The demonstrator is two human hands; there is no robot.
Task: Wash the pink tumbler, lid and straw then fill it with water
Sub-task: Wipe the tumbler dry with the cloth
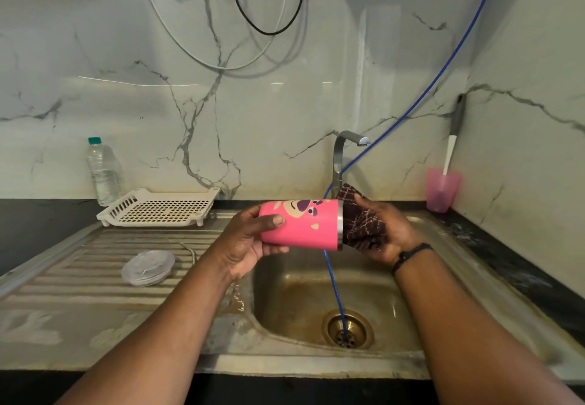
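I hold the pink tumbler (304, 224) on its side over the sink basin (294, 297), its steel rim pointing right. My left hand (250, 243) grips its base end, thumb across the pink wall. My right hand (384, 230) holds a dark maroon patterned cloth (359, 227) bunched against the tumbler's mouth. The clear lid (148, 267) lies flat on the ribbed drainboard (79, 278) to the left. A thin bent metal straw (189, 250) lies just right of the lid.
The steel tap (343, 154) stands behind the tumbler. A blue hose (335, 290) runs from the wall down into the drain. A white dish rack (158, 208) and water bottle (103, 173) stand back left. A pink cup with a brush (441, 189) sits back right.
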